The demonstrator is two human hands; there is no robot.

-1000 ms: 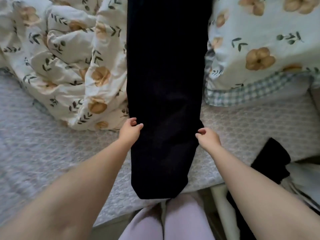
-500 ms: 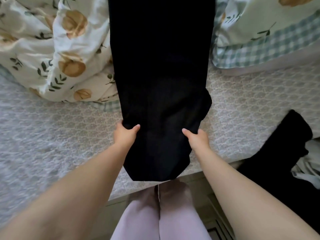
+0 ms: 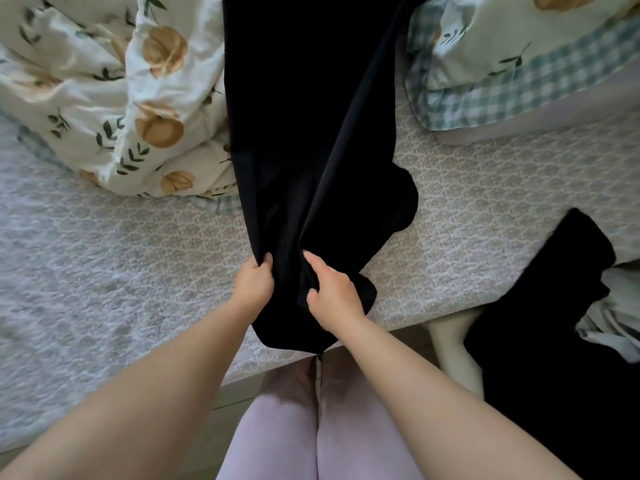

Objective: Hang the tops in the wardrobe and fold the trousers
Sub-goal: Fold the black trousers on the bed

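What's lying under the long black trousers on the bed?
Beside the black trousers, the patterned pale mattress cover shows; the floral duvet runs under their left edge. Anything directly beneath is hidden.

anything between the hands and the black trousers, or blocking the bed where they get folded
Nothing lies between them: the left hand and right hand both grip the black trousers. On the bed, the floral duvet touches the trousers' left edge and the pillow sits close on the right, leaving little room.

The bed (image 3: 104, 271) carries black trousers (image 3: 311, 116), a floral duvet (image 3: 121, 81) and a pillow (image 3: 519, 64).
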